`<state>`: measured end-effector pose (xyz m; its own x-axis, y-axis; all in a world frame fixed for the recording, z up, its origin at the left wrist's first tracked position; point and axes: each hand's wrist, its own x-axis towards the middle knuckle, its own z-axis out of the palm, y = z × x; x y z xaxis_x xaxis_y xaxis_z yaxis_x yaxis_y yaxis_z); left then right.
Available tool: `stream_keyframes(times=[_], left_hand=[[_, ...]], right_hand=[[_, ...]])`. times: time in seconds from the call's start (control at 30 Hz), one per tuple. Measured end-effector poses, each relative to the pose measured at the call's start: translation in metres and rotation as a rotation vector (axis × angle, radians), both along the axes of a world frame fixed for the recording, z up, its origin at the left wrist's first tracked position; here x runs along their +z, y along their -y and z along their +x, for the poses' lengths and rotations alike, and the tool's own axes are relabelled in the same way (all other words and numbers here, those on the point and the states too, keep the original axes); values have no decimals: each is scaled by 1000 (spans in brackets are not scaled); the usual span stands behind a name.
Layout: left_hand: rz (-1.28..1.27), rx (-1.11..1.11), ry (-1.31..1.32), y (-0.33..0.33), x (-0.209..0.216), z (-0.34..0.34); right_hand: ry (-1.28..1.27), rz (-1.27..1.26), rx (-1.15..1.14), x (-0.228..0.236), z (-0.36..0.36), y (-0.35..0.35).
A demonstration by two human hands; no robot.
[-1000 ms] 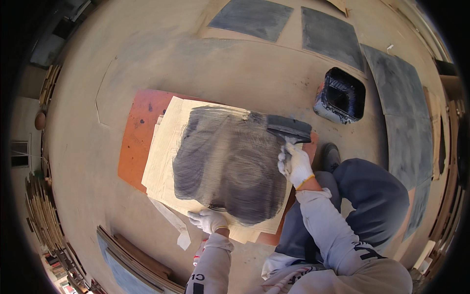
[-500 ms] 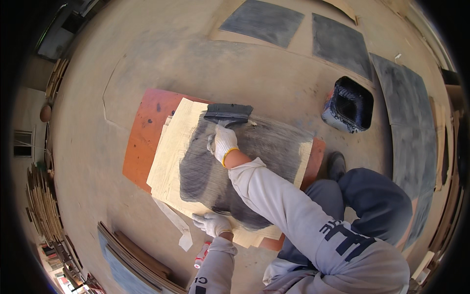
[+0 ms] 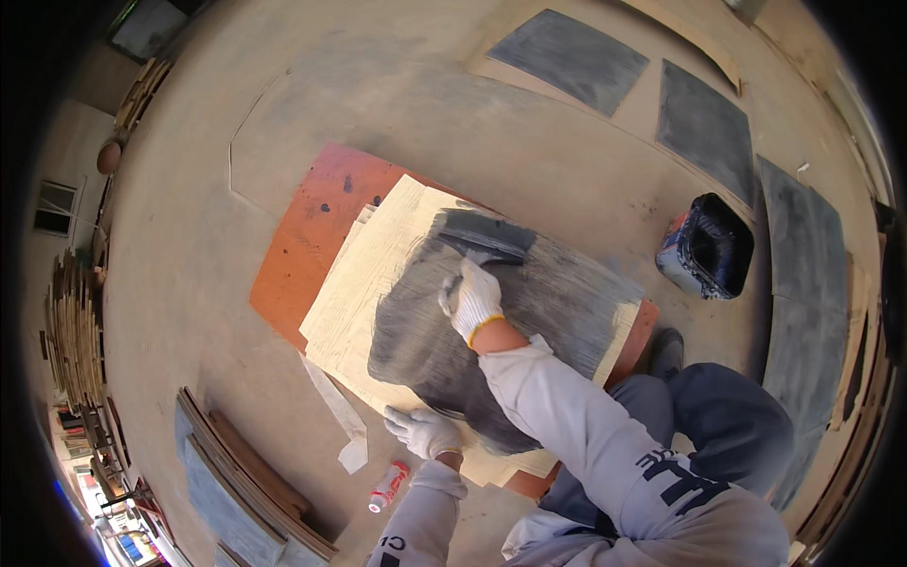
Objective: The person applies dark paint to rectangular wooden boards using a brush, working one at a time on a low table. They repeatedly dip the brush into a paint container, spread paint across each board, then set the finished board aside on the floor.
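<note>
My right hand (image 3: 472,300), in a white knit glove with a yellow cuff, grips the handle of a wide paintbrush (image 3: 484,236). The brush is dark with paint and lies against the far part of a pale wood-grained sheet (image 3: 378,274). Streaky dark grey paint (image 3: 406,340) covers much of this top sheet; its left side is still pale. My left hand (image 3: 422,432), gloved too, rests with fingers spread on the sheet's near edge. Other pale sheets show beneath, stacked on an orange-red board (image 3: 302,250).
A black-smeared bucket (image 3: 673,253) stands on the floor at right. Dark painted panels (image 3: 572,59) lie beyond and along the right. Near my left arm are a red-and-white bottle (image 3: 388,487), a pale strip (image 3: 331,402) and stacked boards (image 3: 231,482). My bent leg is at right.
The whole view has shifted, so the stack sits farther right and lower. The brush has moved slightly nearer me from the sheet's far edge. My left hand stays at the near edge.
</note>
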<state>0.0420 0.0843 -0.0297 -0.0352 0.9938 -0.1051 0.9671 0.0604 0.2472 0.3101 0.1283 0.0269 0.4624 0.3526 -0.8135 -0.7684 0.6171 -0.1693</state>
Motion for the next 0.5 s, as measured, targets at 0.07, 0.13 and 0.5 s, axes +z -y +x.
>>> stream_keyframes(times=[0.07, 0.13, 0.5], left_hand=[[-20, 31, -19, -2, 4, -6], [-11, 18, -6, 0, 8, -6], [-48, 22, 5, -3, 23, -2]], right_hand=[[70, -13, 14, -15, -26, 28], [57, -6, -1, -18, -26, 39], [61, 29, 75, 2, 27, -75]])
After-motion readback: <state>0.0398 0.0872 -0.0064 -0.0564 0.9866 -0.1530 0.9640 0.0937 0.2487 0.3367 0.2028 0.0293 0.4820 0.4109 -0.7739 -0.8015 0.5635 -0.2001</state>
